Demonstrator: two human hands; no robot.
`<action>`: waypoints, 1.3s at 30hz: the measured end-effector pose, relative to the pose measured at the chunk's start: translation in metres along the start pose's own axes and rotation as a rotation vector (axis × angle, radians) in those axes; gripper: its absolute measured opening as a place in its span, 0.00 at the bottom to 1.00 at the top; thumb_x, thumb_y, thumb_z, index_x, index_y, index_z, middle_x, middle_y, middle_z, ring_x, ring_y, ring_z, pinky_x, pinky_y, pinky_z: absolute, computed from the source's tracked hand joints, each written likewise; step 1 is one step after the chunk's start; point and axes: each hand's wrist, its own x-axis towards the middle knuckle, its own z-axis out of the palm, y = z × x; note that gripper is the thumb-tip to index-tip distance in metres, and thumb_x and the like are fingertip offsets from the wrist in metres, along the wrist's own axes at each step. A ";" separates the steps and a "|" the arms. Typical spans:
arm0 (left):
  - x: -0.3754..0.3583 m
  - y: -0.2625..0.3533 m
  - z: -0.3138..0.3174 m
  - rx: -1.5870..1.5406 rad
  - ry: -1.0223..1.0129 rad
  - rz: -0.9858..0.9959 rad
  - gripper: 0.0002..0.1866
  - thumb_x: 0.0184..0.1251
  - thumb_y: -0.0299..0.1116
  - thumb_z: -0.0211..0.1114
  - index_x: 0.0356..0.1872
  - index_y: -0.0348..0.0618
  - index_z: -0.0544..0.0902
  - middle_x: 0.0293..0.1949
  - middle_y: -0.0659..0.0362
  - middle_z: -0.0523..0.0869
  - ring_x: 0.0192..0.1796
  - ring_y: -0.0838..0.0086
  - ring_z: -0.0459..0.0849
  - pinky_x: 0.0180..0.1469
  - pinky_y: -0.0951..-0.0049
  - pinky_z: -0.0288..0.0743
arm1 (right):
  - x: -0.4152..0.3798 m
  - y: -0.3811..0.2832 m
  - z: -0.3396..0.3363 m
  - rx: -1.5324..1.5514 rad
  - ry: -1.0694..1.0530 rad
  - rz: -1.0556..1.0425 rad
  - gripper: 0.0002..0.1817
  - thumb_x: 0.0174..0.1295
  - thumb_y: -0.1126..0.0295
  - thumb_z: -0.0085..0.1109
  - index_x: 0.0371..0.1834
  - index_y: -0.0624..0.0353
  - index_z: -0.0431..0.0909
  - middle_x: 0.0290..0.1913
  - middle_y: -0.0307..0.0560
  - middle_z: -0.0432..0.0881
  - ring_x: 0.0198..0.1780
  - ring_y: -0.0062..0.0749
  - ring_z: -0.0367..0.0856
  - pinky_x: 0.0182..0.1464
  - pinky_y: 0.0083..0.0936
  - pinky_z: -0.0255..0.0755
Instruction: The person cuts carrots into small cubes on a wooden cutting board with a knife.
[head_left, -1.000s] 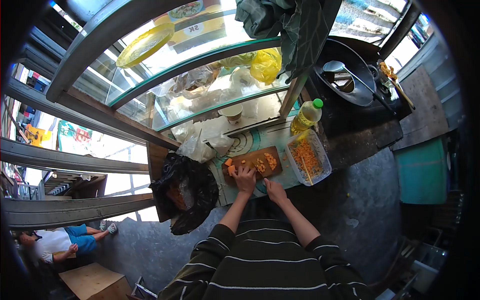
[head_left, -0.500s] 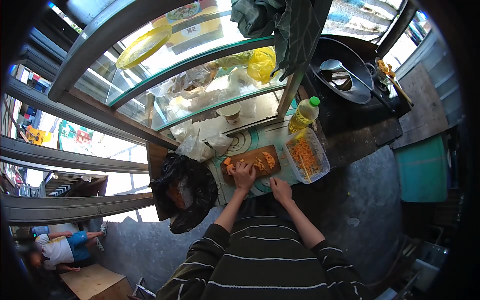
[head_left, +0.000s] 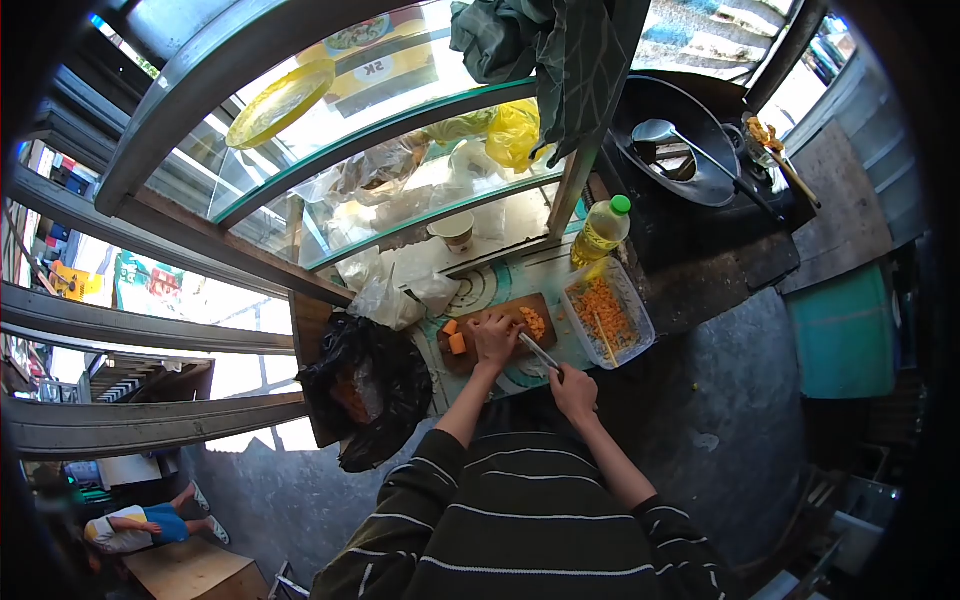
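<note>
My right hand [head_left: 574, 391] is closed round the handle of a knife [head_left: 538, 350], whose blade reaches up-left over a brown cutting board [head_left: 460, 364]. On that board lies my left hand [head_left: 494, 338], fingers bent and pressed down beside the blade tip; what is under them is hidden. Orange chunks [head_left: 457, 343] sit left of my left hand, and a small pile of chopped orange pieces [head_left: 533, 322] lies to its right. A clear plastic container [head_left: 648, 329] with orange shreds and a light stick stands right of the board.
An oil bottle [head_left: 603, 231] with a green cap stands behind the container. A wok [head_left: 680, 140] with a ladle is at upper right. Left of the board are a black plastic bag [head_left: 408, 375] and clear bags [head_left: 385, 300]. A person [head_left: 150, 527] is at lower left.
The knife now shows in my right hand, angled over the board. My left hand has shifted slightly right and covers orange pieces that showed before. The person at lower left has changed posture.
</note>
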 end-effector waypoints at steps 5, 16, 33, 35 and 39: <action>-0.001 -0.014 0.002 0.046 0.036 -0.001 0.10 0.49 0.43 0.66 0.29 0.51 0.83 0.27 0.63 0.81 0.39 0.71 0.74 0.46 0.61 0.53 | -0.002 0.016 0.011 0.078 0.020 0.053 0.18 0.60 0.56 0.46 0.29 0.61 0.76 0.24 0.57 0.78 0.26 0.49 0.77 0.29 0.39 0.70; -0.013 0.005 -0.012 -0.023 0.004 -0.040 0.30 0.45 0.54 0.66 0.51 0.54 0.76 0.37 0.62 0.78 0.45 0.69 0.72 0.47 0.60 0.52 | 0.011 0.004 0.006 1.391 -0.756 0.659 0.16 0.66 0.53 0.37 0.36 0.54 0.67 0.16 0.35 0.63 0.13 0.18 0.59 0.17 0.17 0.55; -0.011 -0.038 -0.034 0.164 0.091 -0.097 0.06 0.52 0.37 0.63 0.32 0.53 0.82 0.35 0.64 0.79 0.46 0.69 0.71 0.50 0.56 0.51 | 0.005 0.002 0.054 0.778 -0.527 0.307 0.23 0.64 0.49 0.39 0.27 0.59 0.70 0.15 0.38 0.66 0.13 0.23 0.65 0.15 0.21 0.59; -0.012 -0.039 -0.036 0.187 0.074 -0.075 0.06 0.53 0.36 0.62 0.32 0.51 0.83 0.35 0.63 0.79 0.46 0.69 0.71 0.49 0.55 0.50 | 0.011 0.002 0.063 0.727 -0.496 0.217 0.23 0.64 0.49 0.39 0.27 0.59 0.70 0.15 0.39 0.67 0.13 0.24 0.66 0.15 0.22 0.60; -0.015 -0.044 -0.024 0.250 0.058 -0.044 0.06 0.50 0.38 0.63 0.29 0.52 0.83 0.32 0.64 0.80 0.45 0.69 0.72 0.49 0.54 0.52 | 0.022 0.002 0.058 0.758 -0.494 0.264 0.22 0.65 0.48 0.39 0.25 0.56 0.67 0.15 0.35 0.62 0.14 0.19 0.61 0.16 0.18 0.56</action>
